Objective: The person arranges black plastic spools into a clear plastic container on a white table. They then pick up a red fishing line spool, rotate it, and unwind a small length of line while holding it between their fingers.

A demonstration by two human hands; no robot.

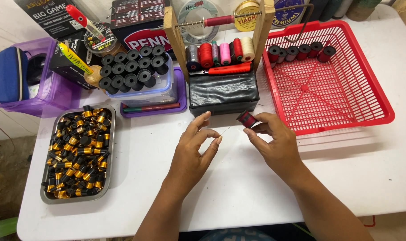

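Thread between the hands is barely visible, a faint pale line running from the left hand (195, 147) toward the small red-wound spool (246, 118); whether the left fingertips pinch it is hard to tell; the right hand (274, 143) holds that spool between thumb and fingertips, just in front of the black block (223, 93). Packages at the top edge are cut off: dark boxes (136, 22), round yellow and clear reels (246, 10). A red basket (363, 96) holds a row of spools; a metal tray (45, 196) holds black-and-gold pieces.
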